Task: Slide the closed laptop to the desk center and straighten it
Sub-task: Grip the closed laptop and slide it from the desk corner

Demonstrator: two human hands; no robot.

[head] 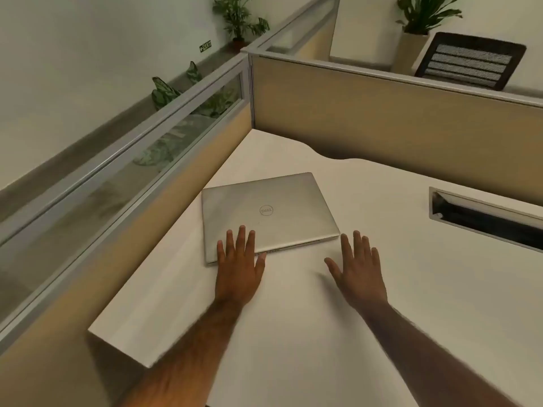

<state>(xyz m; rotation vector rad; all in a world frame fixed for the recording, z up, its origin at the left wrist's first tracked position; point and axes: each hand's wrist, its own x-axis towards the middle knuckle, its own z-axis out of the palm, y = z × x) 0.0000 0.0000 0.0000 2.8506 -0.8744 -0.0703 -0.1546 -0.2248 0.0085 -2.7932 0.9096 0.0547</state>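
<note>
A closed silver laptop (pixel 266 214) lies on the white desk (pixel 382 289), close to the left partition and turned at a slight angle to the desk edges. My left hand (pixel 239 267) is flat with fingers spread, its fingertips over the laptop's near left corner. My right hand (pixel 357 270) is open, fingers apart, just off the laptop's near right corner, over the desk surface; I cannot tell if it touches the laptop.
Beige cubicle partitions with glass tops (pixel 164 160) wall the desk at the left and back. A cable slot (pixel 484 218) is cut into the desk at the right. A black chair back (pixel 470 61) and potted plants (pixel 423 22) stand beyond the back partition.
</note>
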